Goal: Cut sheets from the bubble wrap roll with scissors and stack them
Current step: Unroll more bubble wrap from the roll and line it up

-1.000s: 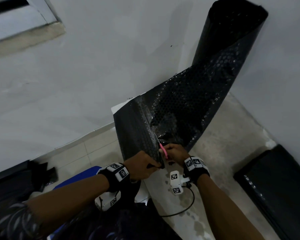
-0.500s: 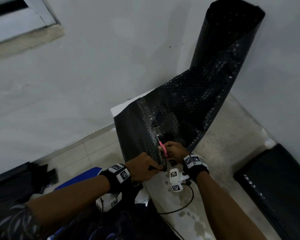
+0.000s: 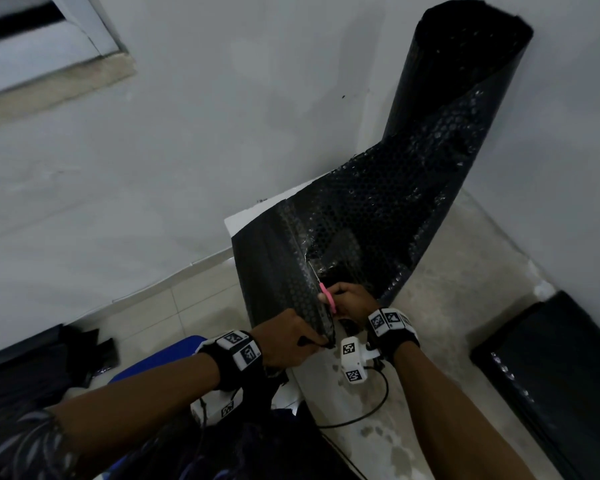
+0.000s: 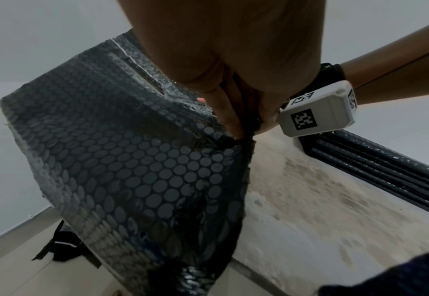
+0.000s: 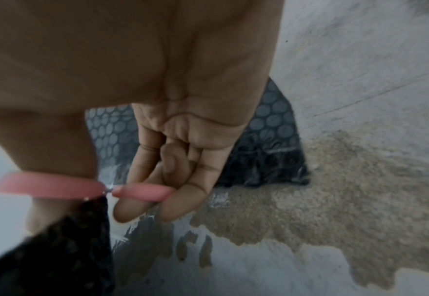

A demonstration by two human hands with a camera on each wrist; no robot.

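Head view: mid-cut through black bubble wrap, both hands busy.
One tall black bubble wrap roll (image 3: 465, 81) stands in the wall corner on the floor (image 3: 465, 278), its loose sheet (image 3: 361, 216) drooping toward the person. Left hand (image 3: 291, 337) pinches the sheet's near edge, fingers (image 4: 223, 112) clamped on the film; right hand (image 3: 350, 301) grips one pair of pink-handled scissors (image 3: 326, 297), fingers through the loops, blades partway up the sheet. Likely light, floppy, slick film, bubbles can pop; best held at the edge just beside the cut line, kept taut so blades don't snag. One stack of black cut sheets (image 3: 561, 368) lies on the floor at right; another dark pile (image 3: 32, 362) at left, count of sheets can't be told.
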